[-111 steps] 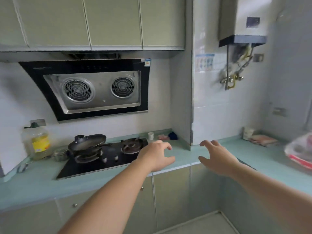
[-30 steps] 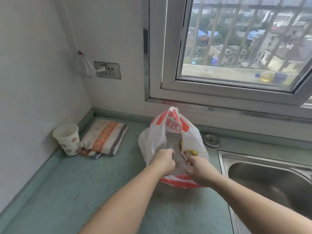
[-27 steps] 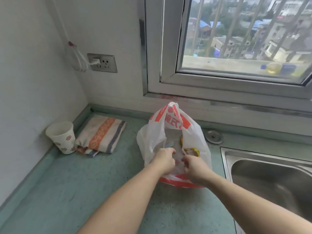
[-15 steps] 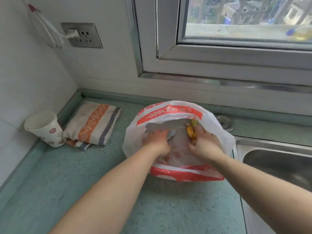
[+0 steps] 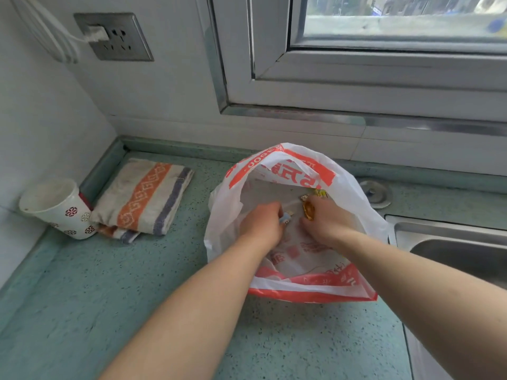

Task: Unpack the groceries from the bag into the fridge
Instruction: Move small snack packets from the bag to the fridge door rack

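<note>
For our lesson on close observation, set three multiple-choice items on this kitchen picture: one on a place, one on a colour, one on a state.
1. Where does the paper cup stand?
A in the sink
B in the counter's left corner, beside the striped towel
C on the windowsill

2. What colour is the print on the plastic bag?
A blue
B green
C orange-red

3. How is the bag?
A tied shut
B open, both hands inside
C lying flat, folded

Key: B, the cup touches the towel by the wall; C, orange-red bands show; B, the left hand and right hand reach in.

Daylit window (image 5: 384,37) above a speckled green counter (image 5: 82,297) (wall socket (image 5: 115,37) upper left, plugged in).
</note>
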